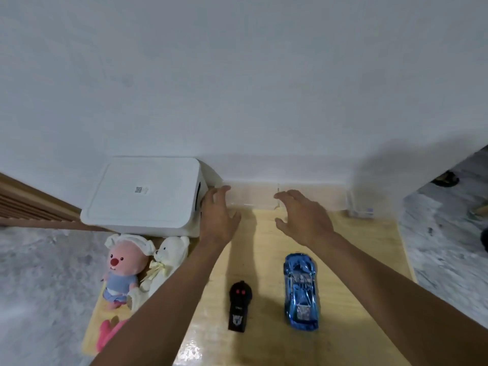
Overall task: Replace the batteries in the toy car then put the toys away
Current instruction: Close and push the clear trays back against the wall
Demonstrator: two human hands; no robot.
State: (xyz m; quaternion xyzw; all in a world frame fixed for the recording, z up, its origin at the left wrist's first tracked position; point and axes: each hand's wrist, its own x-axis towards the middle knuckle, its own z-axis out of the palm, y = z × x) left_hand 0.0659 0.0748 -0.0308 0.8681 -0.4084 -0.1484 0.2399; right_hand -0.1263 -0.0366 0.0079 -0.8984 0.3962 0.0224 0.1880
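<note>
A shiny blue toy car (pixel 301 290) lies on the wooden table (pixel 364 260), nose toward the wall. Left of it lies a black remote control (pixel 239 307) with red buttons. Both my hands stretch out over the far part of the table, fingers spread and holding nothing. My left hand (pixel 217 216) hovers beside the white lidded storage box (pixel 142 196). My right hand (pixel 303 216) is in front of a clear plastic box (pixel 253 196) that stands against the wall. A pink plush (pixel 124 268), a white teddy bear (pixel 166 262) and another pink toy (pixel 108 334) lie at the table's left edge.
A second clear plastic container (pixel 360 204) stands at the back right corner. White wall rises right behind the table. Grey floor lies on both sides, with a wooden slatted piece (pixel 29 204) at the left and dark footwear (pixel 446 178) at the far right.
</note>
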